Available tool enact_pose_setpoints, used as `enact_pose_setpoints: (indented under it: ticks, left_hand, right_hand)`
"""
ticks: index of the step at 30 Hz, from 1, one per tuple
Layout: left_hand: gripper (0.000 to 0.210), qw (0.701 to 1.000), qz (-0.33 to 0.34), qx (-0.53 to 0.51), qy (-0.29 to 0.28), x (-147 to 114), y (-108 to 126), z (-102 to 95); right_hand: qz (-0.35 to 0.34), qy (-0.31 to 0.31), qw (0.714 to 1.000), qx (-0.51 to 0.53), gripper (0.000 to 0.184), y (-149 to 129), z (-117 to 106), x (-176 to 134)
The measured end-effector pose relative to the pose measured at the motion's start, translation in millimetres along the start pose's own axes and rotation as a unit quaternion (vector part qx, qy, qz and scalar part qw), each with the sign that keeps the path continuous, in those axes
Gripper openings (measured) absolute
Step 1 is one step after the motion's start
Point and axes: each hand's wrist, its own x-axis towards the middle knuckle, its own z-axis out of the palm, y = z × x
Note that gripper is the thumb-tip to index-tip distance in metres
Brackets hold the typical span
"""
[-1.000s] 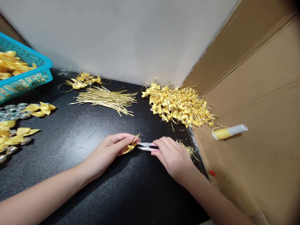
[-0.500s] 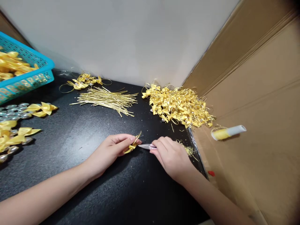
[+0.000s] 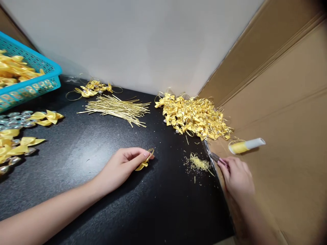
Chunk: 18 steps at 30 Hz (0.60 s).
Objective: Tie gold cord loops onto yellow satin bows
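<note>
Between the thumb and fingers of my left hand [image 3: 127,162] is a yellow ribbon bow [image 3: 142,165] with a loop of gold cord sticking up from it. My right hand [image 3: 238,175] is closed around a small pair of scissors [image 3: 216,158], whose blades point up and left over the table's right edge. Left of the blades lies a small heap of yellow thread scraps [image 3: 199,162] with tiny bits scattered about it. A big pile of finished-looking yellow bows with gold loops [image 3: 195,115] sits beyond, at the back right.
Gold cord lengths [image 3: 117,109] lie at the back of the black table [image 3: 102,207], near a few looped bows [image 3: 94,87]. At left are a blue basket of bows [image 3: 43,81], loose bows [image 3: 48,118] and silvery beads [image 3: 17,119]. A yellow thread tube [image 3: 246,146] rests beside cardboard.
My right hand has carried the scissors away from the bow, to the right, over the table's edge. The thread scraps are uncovered. My left hand still holds the bow, almost in place.
</note>
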Motion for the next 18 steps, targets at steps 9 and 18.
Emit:
enact_pose_setpoints:
  ticks: [9, 18]
  left_hand:
    - [0.037, 0.994, 0.071, 0.080, 0.006, -4, -7, 5.3]
    - [0.031, 0.954, 0.220, 0.203, -0.015, -4, -13, 4.0]
  right_hand:
    - [-0.011, 0.077, 0.989, 0.128, 0.026, -58, -19, 16]
    - [-0.099, -0.156, 0.832, 0.523, 0.005, -198, -32, 64]
